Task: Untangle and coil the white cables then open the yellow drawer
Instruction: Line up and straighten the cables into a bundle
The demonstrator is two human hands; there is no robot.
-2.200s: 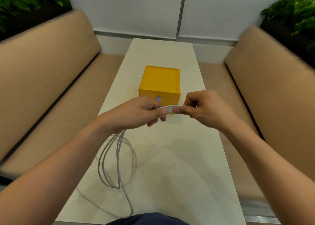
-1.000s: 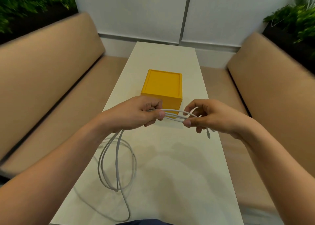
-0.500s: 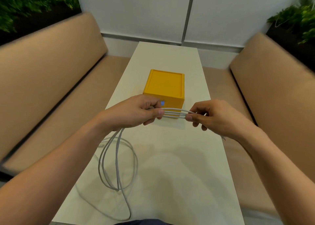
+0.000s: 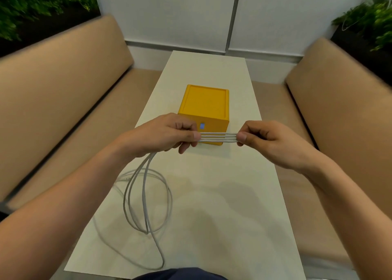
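Several strands of white cable [image 4: 218, 137] run straight and side by side between my two hands, above the table. My left hand [image 4: 167, 134] pinches them at one end and my right hand [image 4: 265, 137] pinches them at the other. From under my left hand the cable hangs down in loops [image 4: 146, 197] that lie on the table near its front left. Just behind the stretched strands stands the yellow drawer box [image 4: 204, 103], closed, with a small blue mark [image 4: 202, 126] on its front.
The long white table [image 4: 222, 194] runs away from me to a white wall. Tan padded benches [image 4: 63, 93] flank it on both sides. Green plants [image 4: 373, 18] sit behind each bench back.
My right hand has drawn away from the left, so the strands between them went from loose and bowed to taut, straight and parallel. The loops on the table lie much as before.
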